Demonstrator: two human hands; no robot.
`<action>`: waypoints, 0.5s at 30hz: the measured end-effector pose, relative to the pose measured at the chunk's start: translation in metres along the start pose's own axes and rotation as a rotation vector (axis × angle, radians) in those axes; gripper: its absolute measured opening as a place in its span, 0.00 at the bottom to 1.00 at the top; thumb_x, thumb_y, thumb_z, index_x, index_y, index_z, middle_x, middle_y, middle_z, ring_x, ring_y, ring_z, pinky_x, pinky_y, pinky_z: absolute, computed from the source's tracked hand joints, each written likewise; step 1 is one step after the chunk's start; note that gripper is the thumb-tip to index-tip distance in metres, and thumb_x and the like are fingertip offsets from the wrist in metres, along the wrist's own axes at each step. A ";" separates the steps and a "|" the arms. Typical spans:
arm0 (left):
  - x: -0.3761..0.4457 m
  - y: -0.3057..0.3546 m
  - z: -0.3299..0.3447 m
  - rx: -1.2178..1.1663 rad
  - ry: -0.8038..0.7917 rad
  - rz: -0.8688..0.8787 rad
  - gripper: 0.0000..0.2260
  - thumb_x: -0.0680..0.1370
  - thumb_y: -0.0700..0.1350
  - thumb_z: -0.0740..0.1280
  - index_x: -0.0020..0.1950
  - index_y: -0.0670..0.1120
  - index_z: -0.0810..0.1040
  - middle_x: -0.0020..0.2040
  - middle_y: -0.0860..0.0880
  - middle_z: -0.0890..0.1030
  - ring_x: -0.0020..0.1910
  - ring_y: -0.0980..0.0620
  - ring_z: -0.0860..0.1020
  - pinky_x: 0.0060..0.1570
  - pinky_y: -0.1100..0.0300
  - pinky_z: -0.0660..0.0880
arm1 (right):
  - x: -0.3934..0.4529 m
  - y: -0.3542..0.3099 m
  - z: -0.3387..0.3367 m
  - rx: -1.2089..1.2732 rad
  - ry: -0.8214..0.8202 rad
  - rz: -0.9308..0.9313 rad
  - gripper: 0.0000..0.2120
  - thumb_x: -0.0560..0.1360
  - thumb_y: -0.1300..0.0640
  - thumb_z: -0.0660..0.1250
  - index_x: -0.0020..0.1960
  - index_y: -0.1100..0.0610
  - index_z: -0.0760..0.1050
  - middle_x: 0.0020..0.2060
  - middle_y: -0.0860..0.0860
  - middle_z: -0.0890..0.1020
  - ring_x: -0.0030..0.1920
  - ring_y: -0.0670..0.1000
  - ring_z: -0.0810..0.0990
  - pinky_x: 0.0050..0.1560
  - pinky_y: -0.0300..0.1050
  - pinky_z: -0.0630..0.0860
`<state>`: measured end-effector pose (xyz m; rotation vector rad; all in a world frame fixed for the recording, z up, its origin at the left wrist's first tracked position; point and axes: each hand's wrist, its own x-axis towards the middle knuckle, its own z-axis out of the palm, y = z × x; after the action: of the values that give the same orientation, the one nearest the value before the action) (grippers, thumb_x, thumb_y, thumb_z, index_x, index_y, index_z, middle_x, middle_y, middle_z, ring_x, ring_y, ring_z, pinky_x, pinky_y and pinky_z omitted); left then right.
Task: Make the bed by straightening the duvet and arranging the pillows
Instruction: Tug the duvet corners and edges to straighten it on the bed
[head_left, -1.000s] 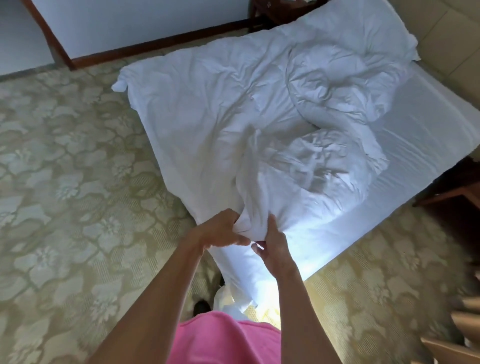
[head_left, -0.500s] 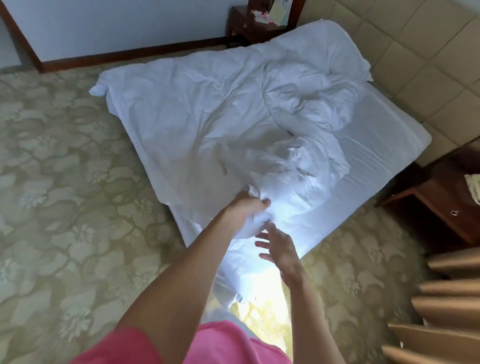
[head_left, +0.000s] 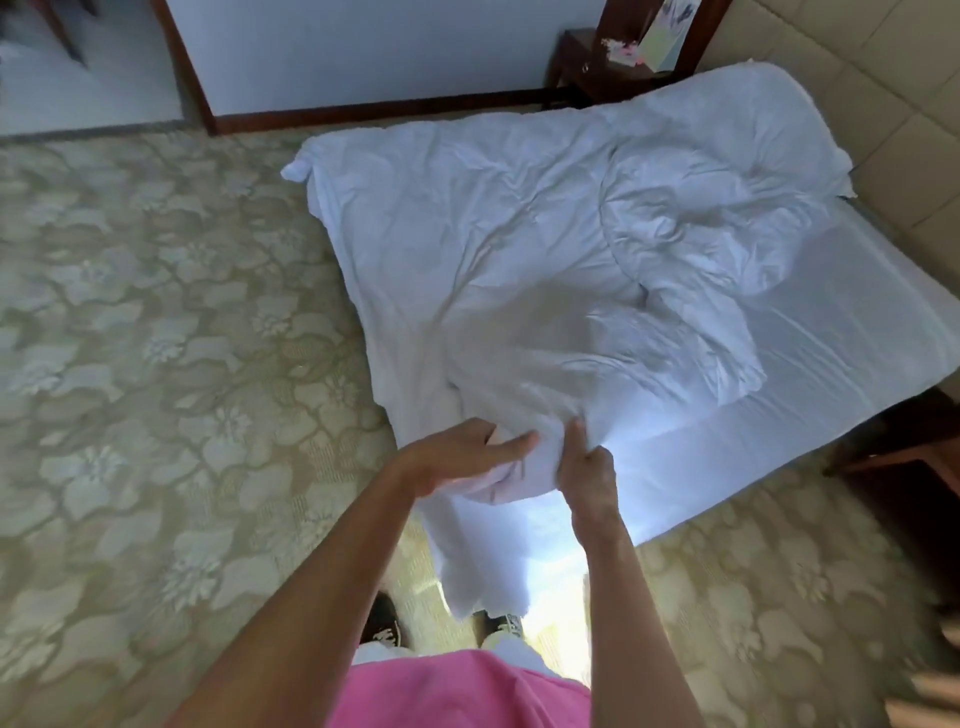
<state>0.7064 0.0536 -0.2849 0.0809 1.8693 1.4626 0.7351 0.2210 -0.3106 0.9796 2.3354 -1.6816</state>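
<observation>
A crumpled white duvet (head_left: 519, 249) covers the left and far part of the bed, bunched in a ridge toward the right. The bare white sheet of the mattress (head_left: 831, 338) shows along the right side. At the bed's near corner my left hand (head_left: 457, 457) grips a gathered wad of the duvet's corner. My right hand (head_left: 584, 467) pinches the same wad from the right, thumb up against the cloth. A flap of duvet hangs down off the corner toward my feet. No pillow is visible.
Floral green-beige carpet (head_left: 156, 364) surrounds the bed. A dark wooden nightstand (head_left: 597, 67) stands at the far side by the wall. Another wooden piece (head_left: 893, 447) sits close to the right of the bed. A tiled headboard wall (head_left: 909, 104) runs along the right.
My right hand, open and off the cloth half a second ago, has closed on the duvet corner beside my left hand. The view has shifted right, with the bed now further right in frame.
</observation>
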 end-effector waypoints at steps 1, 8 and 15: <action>0.010 -0.001 -0.001 -0.207 0.067 -0.108 0.26 0.74 0.66 0.67 0.56 0.45 0.81 0.47 0.53 0.85 0.47 0.56 0.82 0.55 0.60 0.75 | 0.005 0.000 -0.005 -0.022 -0.013 -0.035 0.25 0.81 0.40 0.57 0.52 0.61 0.78 0.44 0.54 0.81 0.45 0.52 0.80 0.45 0.44 0.73; 0.100 0.036 0.055 -0.578 0.464 -0.439 0.34 0.72 0.61 0.73 0.69 0.41 0.72 0.60 0.39 0.79 0.53 0.41 0.80 0.53 0.49 0.75 | 0.025 0.015 -0.076 -0.498 -0.296 -0.256 0.24 0.81 0.40 0.58 0.35 0.57 0.68 0.34 0.52 0.77 0.40 0.54 0.78 0.43 0.45 0.72; 0.126 0.077 0.107 -0.387 0.493 -0.260 0.17 0.76 0.45 0.73 0.57 0.35 0.74 0.43 0.43 0.78 0.37 0.50 0.76 0.37 0.57 0.75 | 0.052 0.027 -0.125 -0.548 -0.568 -0.207 0.27 0.81 0.38 0.56 0.33 0.57 0.73 0.31 0.52 0.80 0.36 0.50 0.80 0.45 0.44 0.74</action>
<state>0.6489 0.2270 -0.2908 -0.7398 1.8318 1.7304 0.7436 0.3586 -0.3071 0.1398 2.3220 -1.0593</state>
